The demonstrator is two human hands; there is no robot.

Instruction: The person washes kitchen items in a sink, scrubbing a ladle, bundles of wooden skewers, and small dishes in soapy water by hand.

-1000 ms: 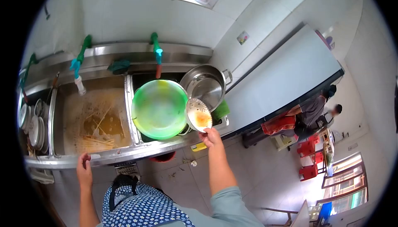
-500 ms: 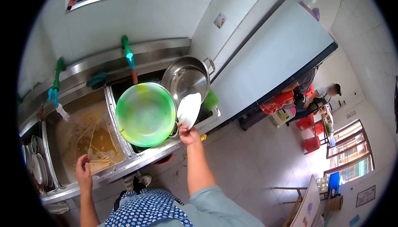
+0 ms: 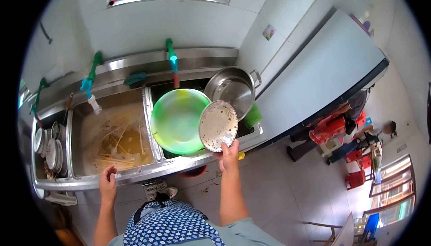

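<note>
My right hand (image 3: 229, 156) grips the rim of a cream plate (image 3: 218, 126) with brown specks across its face, thumb on the upper side. The plate is tilted and overlaps the right edge of a translucent green basin (image 3: 179, 122) in the right sink. Behind the plate sits a wide steel pot (image 3: 231, 88) with loop handles. Over the front edge of the middle sink, my left hand (image 3: 108, 185) hangs with fingers loosely bent and nothing visible in it. Murky water (image 3: 105, 129) and several chopsticks (image 3: 119, 161) lie in that sink.
Stacked dishes (image 3: 54, 154) fill the left sink. Green taps (image 3: 172, 57) project over the basins. A green cloth (image 3: 252, 116) lies beside the pot. A tall pale cabinet (image 3: 318, 70) borders the right side. Two people, one in a red apron (image 3: 327, 131), are in the room beyond.
The plate has turned from its white side to show its speckled face. The view has shifted left, bringing more of the left sink into sight. The person in the red apron shows more fully.
</note>
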